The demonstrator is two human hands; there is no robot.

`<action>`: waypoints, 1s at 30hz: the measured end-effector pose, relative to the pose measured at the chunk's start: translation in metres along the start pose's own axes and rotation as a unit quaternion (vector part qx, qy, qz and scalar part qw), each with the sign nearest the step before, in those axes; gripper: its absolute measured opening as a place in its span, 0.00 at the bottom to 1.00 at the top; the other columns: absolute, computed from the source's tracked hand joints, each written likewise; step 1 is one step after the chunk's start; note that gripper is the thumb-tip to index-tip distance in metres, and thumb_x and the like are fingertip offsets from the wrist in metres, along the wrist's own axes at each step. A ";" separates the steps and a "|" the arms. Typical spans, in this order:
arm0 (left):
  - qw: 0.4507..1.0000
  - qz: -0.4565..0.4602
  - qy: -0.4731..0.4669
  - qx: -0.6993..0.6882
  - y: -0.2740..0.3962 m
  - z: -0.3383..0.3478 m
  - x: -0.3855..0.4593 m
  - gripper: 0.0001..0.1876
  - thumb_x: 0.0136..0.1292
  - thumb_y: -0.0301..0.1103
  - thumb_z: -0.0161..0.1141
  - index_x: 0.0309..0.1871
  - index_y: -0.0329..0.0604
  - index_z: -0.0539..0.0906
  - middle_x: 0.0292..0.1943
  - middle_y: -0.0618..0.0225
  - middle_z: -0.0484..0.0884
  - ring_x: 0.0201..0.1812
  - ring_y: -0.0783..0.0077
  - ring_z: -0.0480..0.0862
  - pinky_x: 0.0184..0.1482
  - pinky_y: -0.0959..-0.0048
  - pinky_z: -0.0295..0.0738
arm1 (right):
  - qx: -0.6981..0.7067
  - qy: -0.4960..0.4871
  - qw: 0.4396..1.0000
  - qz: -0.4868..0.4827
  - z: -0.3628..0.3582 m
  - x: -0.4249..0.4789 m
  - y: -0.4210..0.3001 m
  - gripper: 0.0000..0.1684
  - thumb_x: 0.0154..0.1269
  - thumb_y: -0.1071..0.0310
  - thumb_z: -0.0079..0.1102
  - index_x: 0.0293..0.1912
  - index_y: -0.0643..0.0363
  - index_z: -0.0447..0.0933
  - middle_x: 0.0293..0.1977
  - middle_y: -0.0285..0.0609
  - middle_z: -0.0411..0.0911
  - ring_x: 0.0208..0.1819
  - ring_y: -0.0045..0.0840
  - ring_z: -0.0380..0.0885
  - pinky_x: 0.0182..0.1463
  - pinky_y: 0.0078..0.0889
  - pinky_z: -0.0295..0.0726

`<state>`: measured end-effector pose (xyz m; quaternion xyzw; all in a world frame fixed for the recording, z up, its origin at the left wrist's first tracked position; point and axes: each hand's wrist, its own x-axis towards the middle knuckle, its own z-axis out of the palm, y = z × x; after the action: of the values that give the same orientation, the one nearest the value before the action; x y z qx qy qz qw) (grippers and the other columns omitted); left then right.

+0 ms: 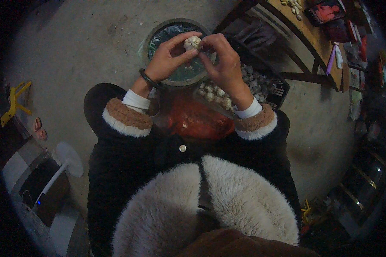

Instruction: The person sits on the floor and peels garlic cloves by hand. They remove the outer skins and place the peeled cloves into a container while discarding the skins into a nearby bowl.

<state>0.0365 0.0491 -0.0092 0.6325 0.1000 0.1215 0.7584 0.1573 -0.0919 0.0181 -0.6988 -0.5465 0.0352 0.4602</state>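
Observation:
My left hand (168, 58) holds a whitish garlic bulb (192, 43) between thumb and fingers, over a round tub (151, 29) lined with clear plastic. On the bulb's right side, the bent fingers and thumb of my right hand (224, 61) are close against it; whether they pinch a piece of it is hard to tell. Below my right hand lie pale garlic bulbs (216, 95) in a shallow container. Greyer bulbs (255, 82) fill part of a black plastic crate (279, 93) beside them. Between my knees is a red surface (199, 120) with a small pale bit on it.
A wooden table (304, 27) at the upper right bears loose garlic cloves (294, 7), a dark red package and a purple object (332, 59). On the floor at the left are a yellow stand (16, 102) and a pair of pinkish objects (39, 128), near a white round-based stand (69, 159).

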 end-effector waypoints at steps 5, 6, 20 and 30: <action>1.000 -0.013 0.002 0.004 -0.004 -0.002 -0.002 0.23 0.62 0.30 0.63 0.62 0.45 0.74 0.43 0.74 0.80 0.37 0.85 0.78 0.37 0.83 0.76 | -0.010 -0.012 1.000 0.005 0.001 -0.002 0.000 0.19 0.50 0.76 0.64 0.44 0.55 0.74 0.39 0.43 0.75 0.39 0.41 0.79 0.38 0.36 0.79; 1.000 -0.016 0.009 0.006 -0.003 -0.001 -0.002 0.23 0.62 0.30 0.63 0.61 0.45 0.74 0.42 0.74 0.80 0.36 0.85 0.78 0.36 0.83 0.75 | -0.011 -0.019 1.000 0.006 0.000 -0.002 0.000 0.19 0.50 0.76 0.64 0.44 0.55 0.74 0.39 0.43 0.75 0.39 0.41 0.79 0.38 0.36 0.79; 0.996 -0.038 0.055 0.056 -0.020 0.000 -0.004 0.21 0.60 0.34 0.67 0.57 0.42 0.79 0.30 0.78 0.80 0.24 0.90 0.69 0.23 0.86 0.63 | 0.059 -0.088 0.994 0.033 -0.002 -0.004 0.003 0.18 0.52 0.76 0.64 0.43 0.57 0.70 0.34 0.45 0.73 0.37 0.40 0.78 0.37 0.37 0.77; 0.997 -0.068 0.032 0.017 -0.008 0.004 -0.004 0.21 0.62 0.34 0.65 0.57 0.42 0.78 0.34 0.76 0.79 0.25 0.90 0.70 0.24 0.86 0.64 | 0.094 -0.103 0.989 0.041 -0.006 -0.004 0.003 0.17 0.54 0.74 0.65 0.41 0.58 0.67 0.33 0.46 0.75 0.36 0.42 0.78 0.36 0.38 0.76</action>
<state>0.0343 0.0429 -0.0166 0.6330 0.1695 0.0878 0.7502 0.1618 -0.0986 0.0178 -0.6670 -0.5561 0.1769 0.4631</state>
